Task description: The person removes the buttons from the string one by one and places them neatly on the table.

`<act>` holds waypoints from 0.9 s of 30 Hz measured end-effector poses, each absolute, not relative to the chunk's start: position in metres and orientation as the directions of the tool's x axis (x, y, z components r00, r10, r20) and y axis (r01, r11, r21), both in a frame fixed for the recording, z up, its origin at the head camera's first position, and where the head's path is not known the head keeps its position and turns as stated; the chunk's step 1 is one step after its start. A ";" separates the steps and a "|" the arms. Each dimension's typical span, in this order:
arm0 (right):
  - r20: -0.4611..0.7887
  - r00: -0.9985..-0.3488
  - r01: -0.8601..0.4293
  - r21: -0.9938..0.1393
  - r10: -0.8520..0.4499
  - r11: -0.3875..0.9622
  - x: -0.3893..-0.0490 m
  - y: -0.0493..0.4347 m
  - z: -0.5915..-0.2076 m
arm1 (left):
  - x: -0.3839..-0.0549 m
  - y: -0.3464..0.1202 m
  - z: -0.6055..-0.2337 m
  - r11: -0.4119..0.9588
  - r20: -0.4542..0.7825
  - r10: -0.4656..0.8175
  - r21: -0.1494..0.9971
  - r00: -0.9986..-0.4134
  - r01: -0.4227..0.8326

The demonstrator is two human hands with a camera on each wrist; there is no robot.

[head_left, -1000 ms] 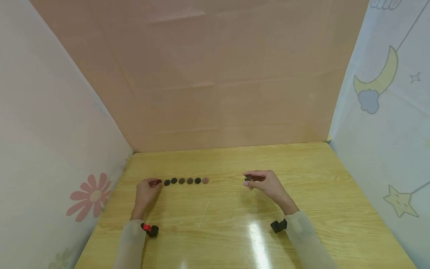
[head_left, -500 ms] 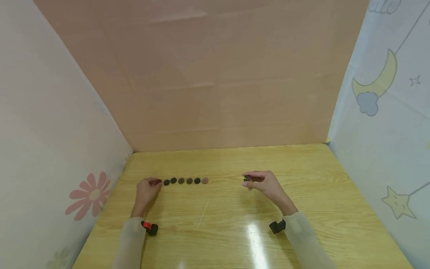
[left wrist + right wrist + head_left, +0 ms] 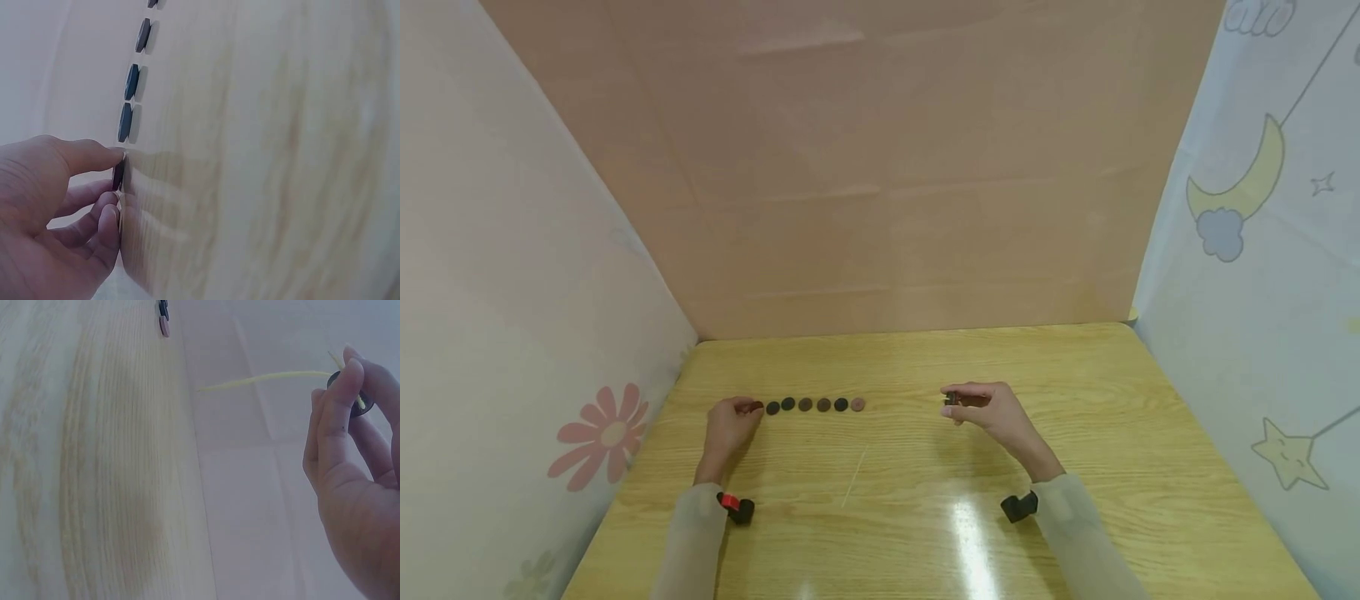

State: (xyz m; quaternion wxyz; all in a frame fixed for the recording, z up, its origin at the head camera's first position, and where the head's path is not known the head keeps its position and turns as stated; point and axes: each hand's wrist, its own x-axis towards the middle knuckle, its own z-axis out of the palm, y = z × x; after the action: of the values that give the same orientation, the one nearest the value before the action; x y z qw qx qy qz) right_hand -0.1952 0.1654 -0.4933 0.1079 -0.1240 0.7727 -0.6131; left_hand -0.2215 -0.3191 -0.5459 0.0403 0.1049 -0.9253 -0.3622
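Observation:
My left hand rests at the left end of a row of flat round buttons, pinching a dark red button at the tabletop between thumb and index finger. Beside it, to the right, lie black and brown buttons, and a pinkish button ends the row. Raised over the table on the right, my right hand pinches a small dark stack of buttons between thumb and fingers. A yellow string runs out from these buttons, partly hidden by the fingertips.
The wooden table meets a pinkish-tan back panel. Pale printed sheets with a flower and a moon stand on either side. Both wrists wear black camera mounts.
Both hands keep their places and their hold. Only a slight shift of the head view shows; the row of buttons stays as it was.

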 end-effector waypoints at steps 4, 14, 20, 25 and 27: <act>-0.015 -0.945 -0.056 -0.977 -0.326 0.207 -0.195 0.166 -0.496 | -0.219 -0.320 -0.546 0.692 -0.045 -0.214 0.698 -0.976 -0.184; -0.007 -0.946 -0.066 -0.975 -0.325 0.214 -0.196 0.167 -0.498 | -0.210 -0.314 -0.539 0.668 0.016 -0.296 0.718 -0.955 -0.195; -0.018 -0.946 -0.054 -0.976 -0.323 0.212 -0.195 0.168 -0.497 | -0.211 -0.304 -0.524 0.655 0.115 -0.309 0.746 -0.944 -0.123; -0.012 -0.949 -0.059 -0.975 -0.314 0.214 -0.195 0.168 -0.495 | -0.211 -0.283 -0.512 0.651 0.197 -0.258 0.759 -0.946 -0.019; -0.004 -0.948 -0.066 -0.976 -0.318 0.209 -0.196 0.168 -0.494 | -0.210 -0.273 -0.508 0.644 0.216 -0.223 0.765 -0.950 0.023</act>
State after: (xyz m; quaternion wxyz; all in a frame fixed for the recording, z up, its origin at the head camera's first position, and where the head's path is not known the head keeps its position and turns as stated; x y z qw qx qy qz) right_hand -0.1959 0.1678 -0.4943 0.1022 -0.1247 0.7708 -0.6164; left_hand -0.2103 -0.2729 -0.5084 0.1472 0.0561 -0.8945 -0.4184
